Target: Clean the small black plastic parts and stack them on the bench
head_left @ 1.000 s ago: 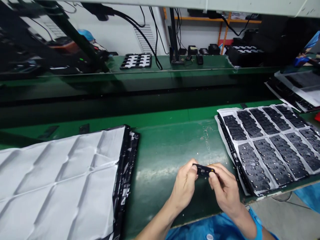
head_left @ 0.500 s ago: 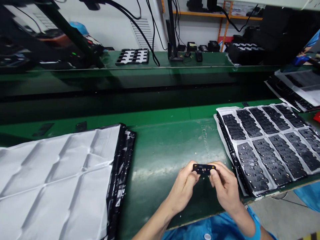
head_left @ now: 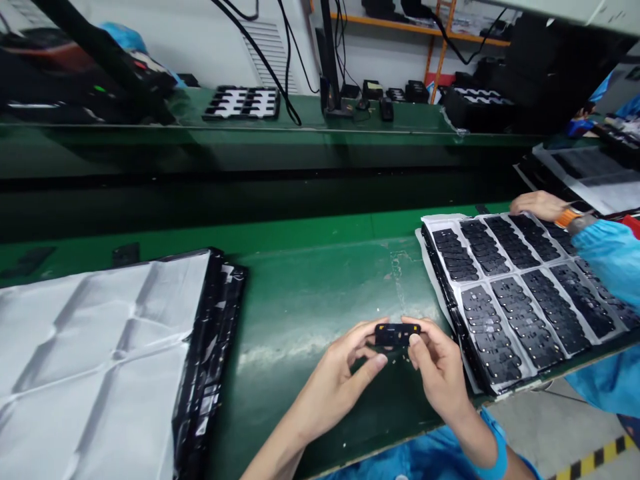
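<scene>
Above the bench, my right hand (head_left: 440, 373) pinches the right end of a small black flat part (head_left: 397, 335) between thumb and fingers. The part is oblong, with small yellow patches near both ends. My left hand (head_left: 343, 380) is at the part's other end, its thumb spread away below and its fingertips touching the left edge or just behind it. Right of my hands lies a tray (head_left: 506, 277) whose white-lined compartments hold rows of similar-looking black parts.
A stack of black trays under a white sheet (head_left: 100, 360) lies at the left. A co-worker's hand (head_left: 540, 205) with an orange band rests at the right tray's far edge, its blue sleeve over the tray's right side. Cables hang above the rear shelf (head_left: 310, 120).
My left thumb has come off the part and spread away, while my right hand keeps its pinch. A co-worker's arm has come in over the right tray. The view has shifted slightly right.
</scene>
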A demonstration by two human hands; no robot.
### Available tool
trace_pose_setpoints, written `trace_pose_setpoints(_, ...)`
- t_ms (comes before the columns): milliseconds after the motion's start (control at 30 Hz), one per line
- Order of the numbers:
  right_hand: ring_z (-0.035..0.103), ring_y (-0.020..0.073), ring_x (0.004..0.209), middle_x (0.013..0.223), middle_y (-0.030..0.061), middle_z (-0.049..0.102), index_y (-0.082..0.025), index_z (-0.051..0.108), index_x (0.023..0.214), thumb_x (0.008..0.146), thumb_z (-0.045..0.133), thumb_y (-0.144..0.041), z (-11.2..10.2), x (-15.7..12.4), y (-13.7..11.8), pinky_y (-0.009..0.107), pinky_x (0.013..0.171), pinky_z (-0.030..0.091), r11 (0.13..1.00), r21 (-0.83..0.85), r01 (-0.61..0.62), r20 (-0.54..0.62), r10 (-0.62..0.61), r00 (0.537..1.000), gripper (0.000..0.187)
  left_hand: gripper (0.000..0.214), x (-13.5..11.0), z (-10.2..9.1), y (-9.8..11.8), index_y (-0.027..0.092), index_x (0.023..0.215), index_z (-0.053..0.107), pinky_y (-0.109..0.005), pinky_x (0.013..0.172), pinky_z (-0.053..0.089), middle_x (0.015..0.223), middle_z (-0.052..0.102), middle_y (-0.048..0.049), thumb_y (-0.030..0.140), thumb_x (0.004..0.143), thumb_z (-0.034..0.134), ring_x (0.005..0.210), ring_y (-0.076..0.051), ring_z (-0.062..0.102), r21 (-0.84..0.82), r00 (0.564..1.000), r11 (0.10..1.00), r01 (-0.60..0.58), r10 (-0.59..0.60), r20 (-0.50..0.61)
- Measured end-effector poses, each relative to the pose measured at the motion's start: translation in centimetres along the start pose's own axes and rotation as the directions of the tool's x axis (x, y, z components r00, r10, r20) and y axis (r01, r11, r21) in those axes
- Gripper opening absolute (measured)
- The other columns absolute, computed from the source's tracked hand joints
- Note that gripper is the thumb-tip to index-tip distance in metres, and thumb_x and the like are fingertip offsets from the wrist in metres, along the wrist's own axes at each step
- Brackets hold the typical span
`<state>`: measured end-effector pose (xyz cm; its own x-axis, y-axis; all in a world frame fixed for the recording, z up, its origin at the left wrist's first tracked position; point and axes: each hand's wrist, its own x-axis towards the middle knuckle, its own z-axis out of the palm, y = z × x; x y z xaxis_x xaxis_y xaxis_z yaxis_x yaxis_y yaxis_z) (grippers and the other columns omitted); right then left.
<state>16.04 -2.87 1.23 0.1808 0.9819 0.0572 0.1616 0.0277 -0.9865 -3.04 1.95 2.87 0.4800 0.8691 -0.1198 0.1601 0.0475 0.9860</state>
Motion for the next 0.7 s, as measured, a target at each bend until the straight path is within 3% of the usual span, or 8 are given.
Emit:
trace_pose_setpoints(67, 0.054, 0.0130, 0.057, 0.073, 0.0001, 0.063, -0.018, 0.074, 0.125, 0.107, 0.056, -0.035, 0.3, 0.0, 0.0, 0.022, 0.052, 0.044, 1.000, 0.003, -0.013, -0.003, 0.013, 1.000, 0.030, 0.027, 0.1, 0.7, 0.3, 0.017, 0.108, 0.072, -0.028, 0.073, 0.059, 0.096, 0.076, -0.0064, 0.040, 0.104, 0.059, 0.077, -0.018, 0.071, -0.019, 1.000, 1.000, 0.001, -0.001, -0.007)
trace_pose_setpoints(133, 0.054, 0.0129, 0.056, 0.069, -0.0013, 0.062, -0.018, 0.075, 0.119, 0.106, 0.057, -0.035, 0.5, 0.0, -0.1, 0.022, 0.052, 0.045, 1.000, 0.019, -0.014, -0.014, 0.014, 1.000, 0.027, 0.035, 0.2, 1.4, 0.4, 0.016, 0.094, 0.069, -0.026, 0.063, 0.056, 0.081, 0.072, -0.0039, 0.043, 0.108, 0.051, 0.065, -0.015, 0.067, -0.048, 1.000, 0.999, 0.003, -0.004, -0.015)
trace_pose_setpoints(300, 0.053, 0.0116, 0.057, 0.075, 0.0003, 0.063, -0.019, 0.075, 0.095, 0.107, 0.056, -0.036, 0.8, 0.1, -0.2, 0.022, 0.052, 0.044, 0.999, 0.044, 0.031, -0.053, -0.029, 0.998, 0.028, 0.042, -0.1, 2.1, 0.4, 0.016, 0.095, 0.065, -0.026, 0.058, 0.056, 0.083, 0.075, -0.0063, 0.051, 0.109, 0.047, 0.064, -0.016, 0.070, -0.121, 0.999, 0.992, 0.041, -0.037, 0.031)
trace_pose_setpoints(500, 0.049, 0.0079, 0.048, 0.074, -0.0017, 0.056, -0.017, 0.076, 0.094, 0.106, 0.059, -0.039, 0.8, 0.1, 0.1, 0.020, 0.044, 0.040, 0.995, 0.092, 0.033, -0.036, -0.030, 0.999, 0.030, 0.044, -0.5, 2.1, 0.6, 0.019, 0.088, 0.058, -0.024, 0.051, 0.048, 0.071, 0.069, -0.0013, 0.056, 0.109, 0.044, 0.053, -0.014, 0.064, -0.127, 0.997, 0.990, 0.068, -0.062, 0.048)
trace_pose_setpoints(700, 0.044, 0.0058, 0.042, 0.069, -0.0041, 0.049, -0.017, 0.078, 0.091, 0.105, 0.060, -0.040, 0.7, 0.2, -0.1, 0.020, 0.040, 0.034, 0.993, 0.114, 0.012, -0.017, -0.010, 1.000, 0.033, 0.044, -1.0, 2.0, 0.8, 0.021, 0.082, 0.054, -0.024, 0.054, 0.045, 0.065, 0.062, 0.0023, 0.053, 0.110, 0.042, 0.050, -0.012, 0.058, -0.051, 0.996, 0.996, 0.067, -0.065, 0.056)
